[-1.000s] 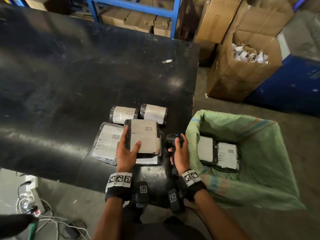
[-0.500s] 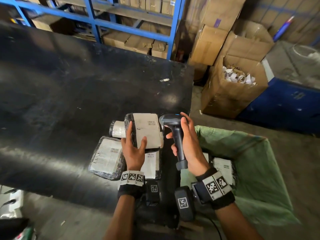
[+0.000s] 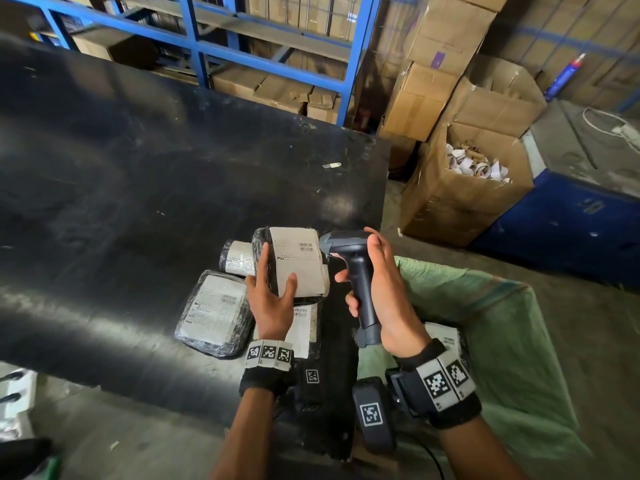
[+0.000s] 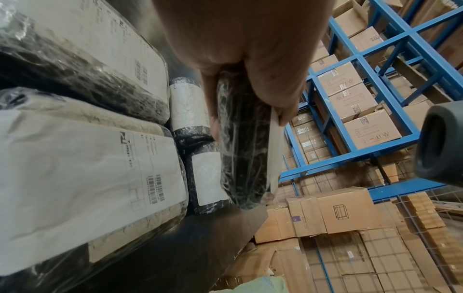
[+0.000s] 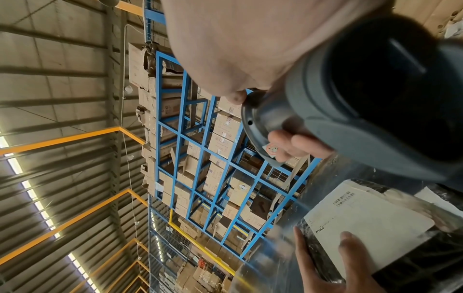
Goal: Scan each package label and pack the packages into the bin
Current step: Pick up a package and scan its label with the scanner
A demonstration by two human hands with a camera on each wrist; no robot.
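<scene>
My left hand (image 3: 273, 289) grips a black plastic-wrapped package (image 3: 294, 261) with a white barcode label, lifted off the black table (image 3: 138, 202) and tilted label-up. In the left wrist view the thumb and fingers clamp this package (image 4: 240, 142) edge-on. My right hand (image 3: 377, 289) holds a grey handheld scanner (image 3: 349, 258) by its handle, its head just right of the label. The right wrist view shows the scanner (image 5: 363, 103) above the label (image 5: 363, 222). Three more labelled packages lie on the table: a flat one (image 3: 214, 313), a roll (image 3: 239, 258), one under my left wrist (image 3: 304, 327).
A green sack-lined bin (image 3: 502, 323) stands right of the table with labelled packages (image 3: 446, 337) inside. An open cardboard box of paper scraps (image 3: 467, 181) sits beyond it, beside a blue container (image 3: 571, 220). Blue shelving (image 3: 270, 46) with cartons stands behind the table.
My left hand has lifted the package off the pile and tilted it up. My right hand has raised the scanner from the table edge to beside the label.
</scene>
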